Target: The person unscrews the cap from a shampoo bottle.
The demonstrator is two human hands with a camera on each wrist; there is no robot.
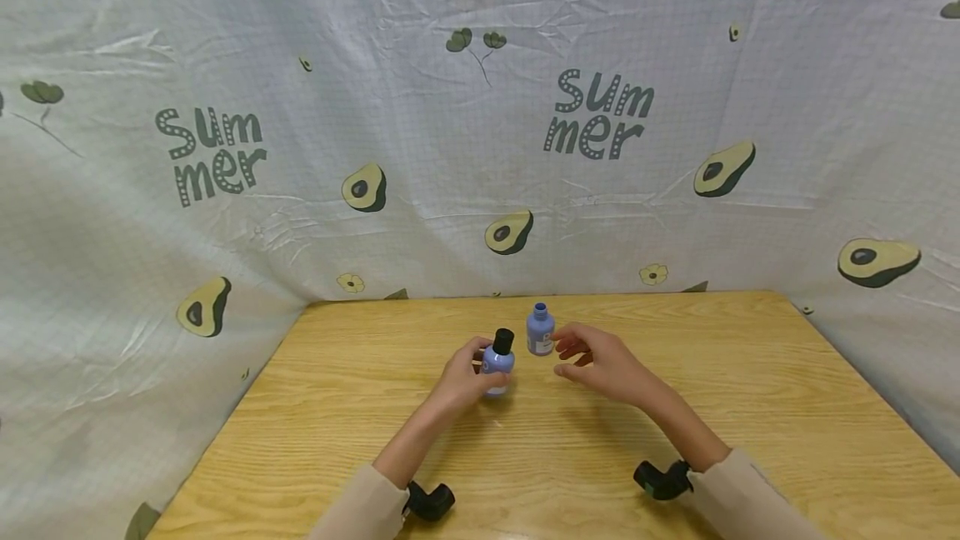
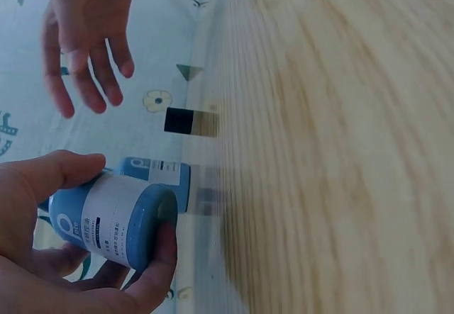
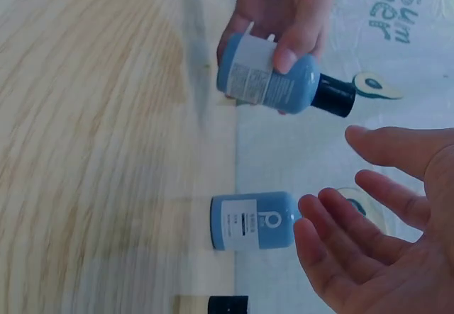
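My left hand (image 1: 459, 380) holds a blue bottle (image 3: 262, 76) around its body, thumb across the front. A black cap (image 3: 333, 96) sits on that bottle, which tilts slightly in the head view. Just behind it a second blue bottle (image 1: 540, 333) stands upright on the table, its neck bare. My right hand (image 1: 611, 367) is beside the standing bottle with its fingers loosely bent and nothing in its grasp. A separate black cap (image 2: 179, 120) stands on the table near the second bottle; in the head view it is hidden behind my right hand.
The wooden table (image 1: 330, 415) reaches back to a pale curtain (image 1: 420, 123) printed with avocados and lettering. The curtain also hangs along both sides. Black wrist cameras (image 1: 431, 502) are strapped at both sleeves.
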